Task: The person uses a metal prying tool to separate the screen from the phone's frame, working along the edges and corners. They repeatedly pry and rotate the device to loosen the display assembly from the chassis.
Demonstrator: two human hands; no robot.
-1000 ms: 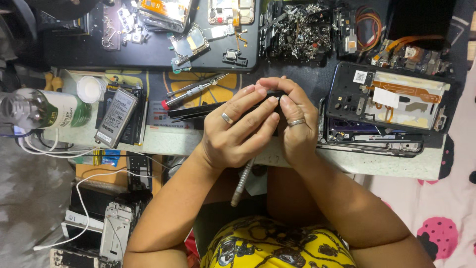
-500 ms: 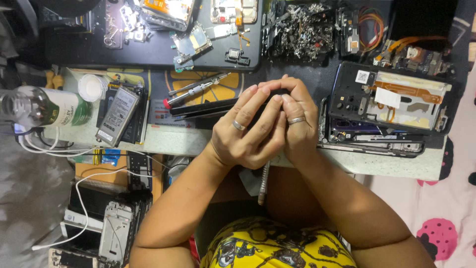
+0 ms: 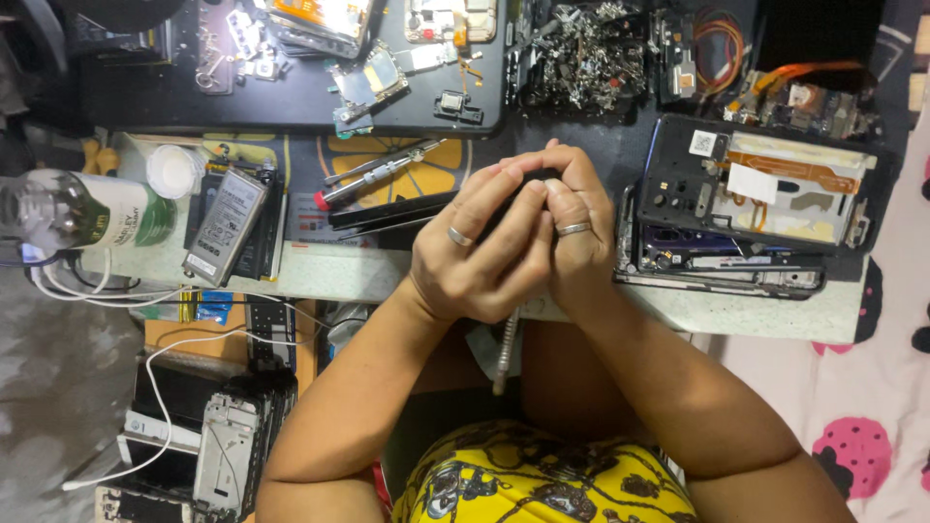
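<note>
Both hands clasped together over the desk middle: left hand and right hand closed around a small dark part, mostly hidden (only a black edge shows at the fingertips). A ribbed silver tool sticks out below the hands toward the near side. Red-tipped screwdriver just left. Opened phone frame to the right.

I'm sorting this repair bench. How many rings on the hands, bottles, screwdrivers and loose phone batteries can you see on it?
Rings on the hands: 2
Clear bottle: 1
Red-tipped screwdriver: 1
Grey phone battery: 1
Total: 5
</note>
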